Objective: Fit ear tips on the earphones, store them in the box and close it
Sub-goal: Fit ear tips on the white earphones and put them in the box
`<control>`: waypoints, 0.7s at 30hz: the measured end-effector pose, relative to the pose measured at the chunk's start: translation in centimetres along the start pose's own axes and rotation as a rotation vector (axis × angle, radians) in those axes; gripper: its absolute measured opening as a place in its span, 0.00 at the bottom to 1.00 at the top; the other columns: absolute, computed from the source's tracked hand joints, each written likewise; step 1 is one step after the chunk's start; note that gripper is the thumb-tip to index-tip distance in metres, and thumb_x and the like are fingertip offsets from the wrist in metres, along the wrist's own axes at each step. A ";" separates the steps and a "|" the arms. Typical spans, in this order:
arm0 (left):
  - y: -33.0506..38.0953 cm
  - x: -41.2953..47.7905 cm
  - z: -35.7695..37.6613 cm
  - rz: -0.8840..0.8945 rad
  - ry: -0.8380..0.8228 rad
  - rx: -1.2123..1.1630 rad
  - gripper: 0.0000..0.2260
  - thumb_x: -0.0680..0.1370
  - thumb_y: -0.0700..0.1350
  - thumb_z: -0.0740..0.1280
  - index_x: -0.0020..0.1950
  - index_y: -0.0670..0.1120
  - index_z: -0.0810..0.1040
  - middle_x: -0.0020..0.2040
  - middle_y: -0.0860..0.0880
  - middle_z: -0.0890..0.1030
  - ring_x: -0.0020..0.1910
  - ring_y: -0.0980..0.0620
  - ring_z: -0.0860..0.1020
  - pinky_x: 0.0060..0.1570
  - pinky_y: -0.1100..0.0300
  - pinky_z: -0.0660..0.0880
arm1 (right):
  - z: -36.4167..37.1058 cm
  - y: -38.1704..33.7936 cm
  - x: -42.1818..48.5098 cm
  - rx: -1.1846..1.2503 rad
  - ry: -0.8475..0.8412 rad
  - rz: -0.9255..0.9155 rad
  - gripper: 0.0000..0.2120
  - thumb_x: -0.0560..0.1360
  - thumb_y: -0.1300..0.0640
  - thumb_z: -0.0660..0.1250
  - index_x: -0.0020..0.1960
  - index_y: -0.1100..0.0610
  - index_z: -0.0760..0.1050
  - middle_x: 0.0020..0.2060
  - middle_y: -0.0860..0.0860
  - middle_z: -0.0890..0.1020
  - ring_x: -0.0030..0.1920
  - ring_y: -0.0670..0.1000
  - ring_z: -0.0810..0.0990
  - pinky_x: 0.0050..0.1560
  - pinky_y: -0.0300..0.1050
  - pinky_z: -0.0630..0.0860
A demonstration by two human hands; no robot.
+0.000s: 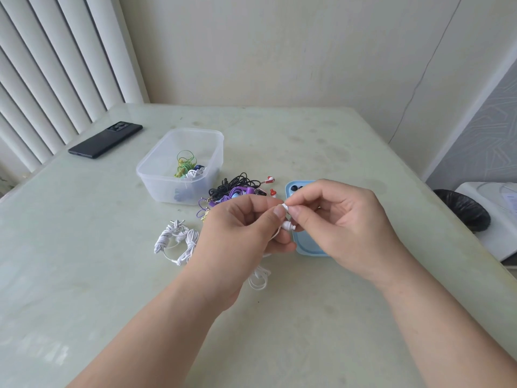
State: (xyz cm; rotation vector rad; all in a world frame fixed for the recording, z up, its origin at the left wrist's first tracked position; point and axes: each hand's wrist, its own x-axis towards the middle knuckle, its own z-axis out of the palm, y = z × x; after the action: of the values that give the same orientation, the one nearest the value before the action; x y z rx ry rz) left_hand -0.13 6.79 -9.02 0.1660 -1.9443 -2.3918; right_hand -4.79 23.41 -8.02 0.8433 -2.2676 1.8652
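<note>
- Pale green glossy counter (279,331) against a cream wall, vertical blinds (42,65) at left. Head view only.
- Clear box (151,180) sits open, far left of the hands, with a few coloured earphones already inside. Its blue lid (306,249) lies flat under and just behind the right hand, with dark spare tips (294,187) at its far end.
- Left hand (240,228): fingers curled, thumb and forefinger pinching the white earphone (288,226). Its cable loop (258,278) trails down onto the counter beneath the wrist.
- Right hand (344,219): thumb and forefinger pinched on a small white ear tip (284,206), the other fingers loosely curled.
- Key relation: both hands meet fingertip to fingertip above the lid's near-left edge. The tip sits right at the left thumb, so neither hand has to reach.
- One white bud shows below the pinch, its long axis roughly side to side and its narrow end pointing toward the right hand. Whether the tip is seated on a nozzle is hidden by the fingertips.
- Judgement: the fitting step is in progress, and the push should run along that side-to-side axis.
- Still waiting on the counter: white coiled earphones (176,239) left of the left hand, and a black and purple tangle (237,189) between box and lid.
- Dark phone (105,140) lies far left, well apart.
</note>
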 end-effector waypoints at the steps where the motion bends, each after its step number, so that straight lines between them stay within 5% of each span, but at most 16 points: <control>1: 0.1 0.0 0.0 0.002 0.001 0.001 0.05 0.82 0.38 0.70 0.49 0.39 0.85 0.35 0.41 0.81 0.32 0.49 0.81 0.43 0.53 0.84 | 0.1 0.0 0.0 0.007 -0.007 -0.005 0.07 0.77 0.70 0.70 0.47 0.60 0.82 0.39 0.50 0.85 0.41 0.55 0.84 0.47 0.58 0.82; 7: 0.2 0.1 -0.2 0.001 0.016 -0.006 0.05 0.81 0.39 0.70 0.49 0.40 0.86 0.37 0.40 0.82 0.34 0.47 0.82 0.41 0.55 0.83 | 0.1 0.1 0.1 0.126 0.040 0.058 0.11 0.79 0.71 0.66 0.54 0.57 0.82 0.41 0.56 0.86 0.39 0.52 0.85 0.44 0.43 0.81; 21: 0.3 0.0 -0.1 -0.012 0.024 -0.061 0.04 0.81 0.37 0.70 0.52 0.39 0.85 0.38 0.41 0.82 0.34 0.50 0.81 0.43 0.54 0.83 | -0.7 0.1 0.5 0.469 0.062 0.382 0.06 0.79 0.67 0.66 0.53 0.65 0.82 0.40 0.61 0.85 0.37 0.57 0.83 0.39 0.48 0.82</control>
State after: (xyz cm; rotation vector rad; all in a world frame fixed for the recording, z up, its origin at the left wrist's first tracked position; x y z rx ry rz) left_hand -0.14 6.67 -8.77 0.2030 -1.8637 -2.4415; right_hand -5.44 23.87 -7.80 0.3904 -2.0947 2.6115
